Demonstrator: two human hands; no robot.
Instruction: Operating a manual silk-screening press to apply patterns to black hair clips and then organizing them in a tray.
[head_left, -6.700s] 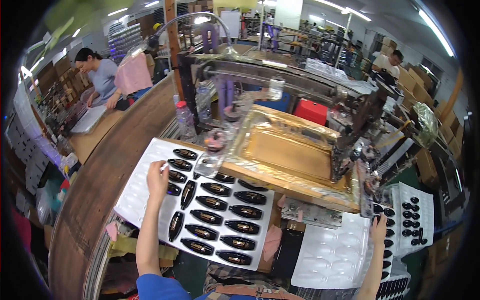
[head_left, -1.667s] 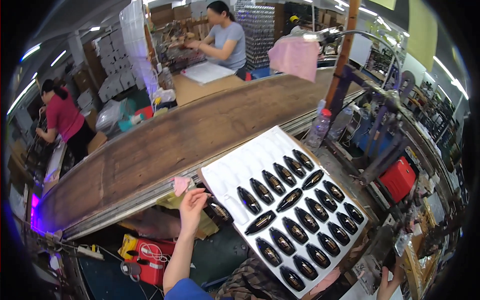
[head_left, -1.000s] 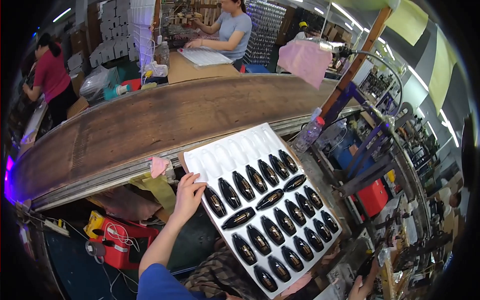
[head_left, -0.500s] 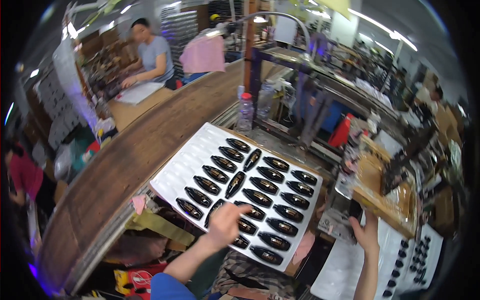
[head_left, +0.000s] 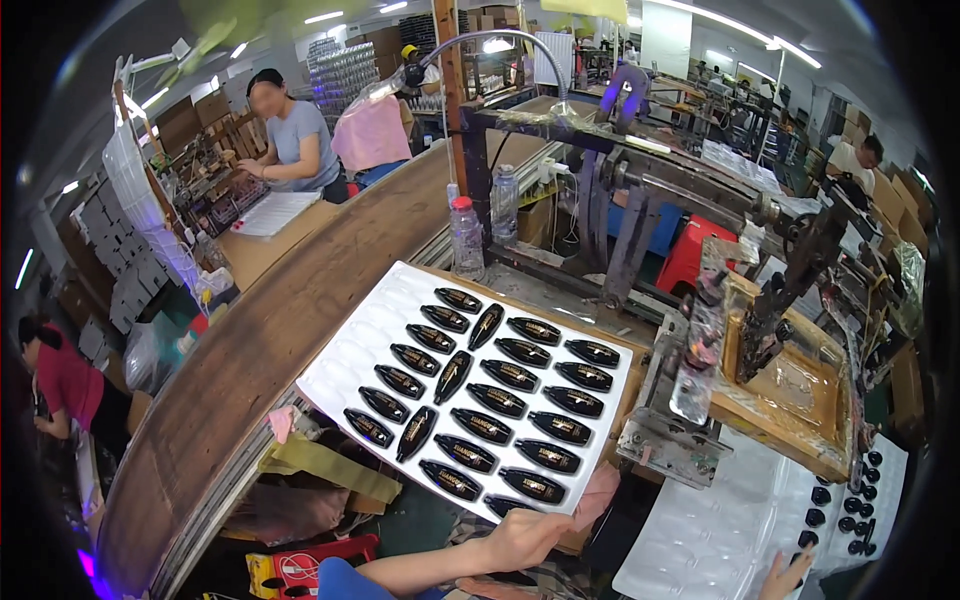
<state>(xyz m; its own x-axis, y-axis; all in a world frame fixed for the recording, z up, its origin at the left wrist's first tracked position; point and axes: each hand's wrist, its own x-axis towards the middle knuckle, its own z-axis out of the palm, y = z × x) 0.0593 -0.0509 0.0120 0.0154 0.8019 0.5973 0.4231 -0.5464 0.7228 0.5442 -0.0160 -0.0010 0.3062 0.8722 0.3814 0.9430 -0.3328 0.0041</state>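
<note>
A white moulded tray [head_left: 345, 350] lies in front of me, with rows of glossy black oval pieces [head_left: 497, 400] marked in gold. Two rows lie slanted one way, and a column between them is turned the other way. My left hand [head_left: 525, 540] is closed at the tray's near right corner, its fingers curled over the edge beside the lowest black piece. At the lower right, my right hand [head_left: 785, 575] has its fingers apart, close to small dark pieces [head_left: 815, 518] on a second white tray [head_left: 690, 520]. Part of that hand is cut off by the picture's edge.
A screen-printing frame of wood [head_left: 790, 400] on a metal machine stands right of the tray. A bottle with a red cap [head_left: 466, 240] is behind it. A curved brown bench [head_left: 250, 320] runs along the left. A co-worker in a light shirt [head_left: 300, 145] sits at a table beyond.
My left hand has moved from over the middle of the tray to its near right corner. My right hand has gone down from beside the machine to the second tray. The view has shifted.
</note>
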